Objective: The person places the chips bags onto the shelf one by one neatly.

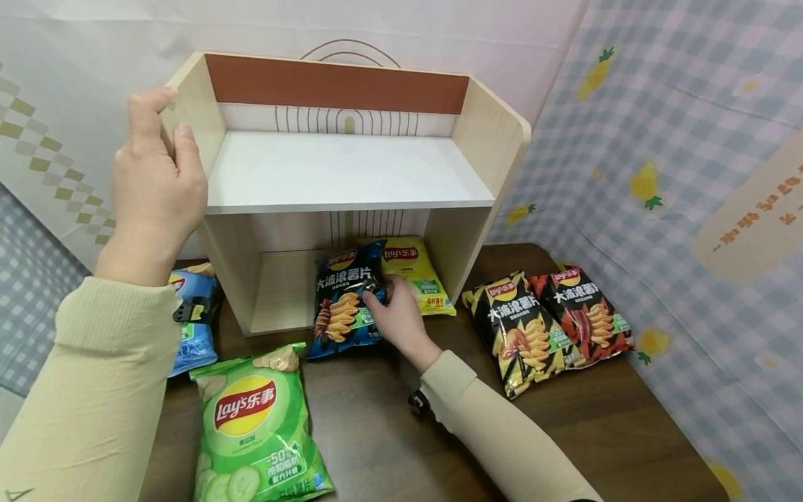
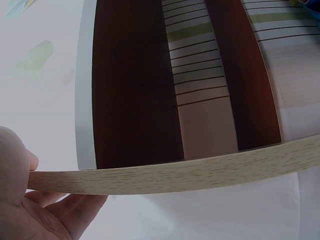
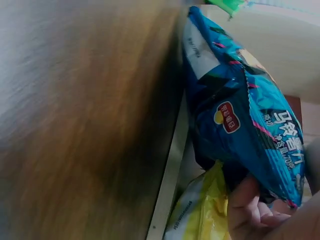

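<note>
A small two-tier wooden shelf (image 1: 345, 174) stands on the table. My left hand (image 1: 162, 174) grips the top of its left side panel; in the left wrist view the thumb and fingers lie on opposite sides of the panel's edge (image 2: 165, 177). My right hand (image 1: 401, 317) pinches the right side of a black-and-blue chip bag (image 1: 341, 307) at the front of the lower compartment. Behind that bag, a yellow chip bag (image 1: 417, 268) leans inside the compartment, on the right. The right wrist view shows the blue back (image 3: 225, 105) of the held bag.
A green chip bag (image 1: 257, 425) lies on the table at front left. Partly hidden by my left arm, a light blue bag (image 1: 197, 335) is beside the shelf. Black-yellow (image 1: 517, 331) and black-red (image 1: 586, 317) bags overlap on the right. A patterned cloth (image 1: 665, 174) hangs behind.
</note>
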The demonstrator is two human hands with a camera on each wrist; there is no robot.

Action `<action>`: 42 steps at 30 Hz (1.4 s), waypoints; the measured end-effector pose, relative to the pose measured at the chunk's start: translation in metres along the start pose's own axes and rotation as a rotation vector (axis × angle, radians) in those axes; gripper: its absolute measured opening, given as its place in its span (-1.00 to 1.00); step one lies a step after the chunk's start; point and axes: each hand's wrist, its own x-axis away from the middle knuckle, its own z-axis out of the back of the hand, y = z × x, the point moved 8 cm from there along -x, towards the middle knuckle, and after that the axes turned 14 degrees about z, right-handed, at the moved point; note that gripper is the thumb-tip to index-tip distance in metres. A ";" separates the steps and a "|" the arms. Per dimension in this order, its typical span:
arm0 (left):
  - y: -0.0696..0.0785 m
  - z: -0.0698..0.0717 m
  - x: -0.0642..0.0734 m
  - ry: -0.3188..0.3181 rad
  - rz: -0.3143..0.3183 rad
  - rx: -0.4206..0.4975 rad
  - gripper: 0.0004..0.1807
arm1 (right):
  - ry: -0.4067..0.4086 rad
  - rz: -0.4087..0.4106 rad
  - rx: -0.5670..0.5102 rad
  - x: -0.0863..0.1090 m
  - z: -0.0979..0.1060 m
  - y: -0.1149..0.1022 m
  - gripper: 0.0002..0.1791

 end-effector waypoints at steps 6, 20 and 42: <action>0.000 0.002 0.000 -0.002 0.005 -0.006 -0.50 | 0.008 0.256 0.284 0.015 0.003 -0.025 -0.29; -0.003 0.001 -0.002 0.000 0.008 -0.011 -0.51 | -0.261 0.706 0.959 0.040 -0.051 -0.050 -0.15; -0.001 -0.001 -0.001 -0.003 0.003 0.001 -0.51 | -0.215 0.645 0.906 0.006 -0.070 -0.044 -0.36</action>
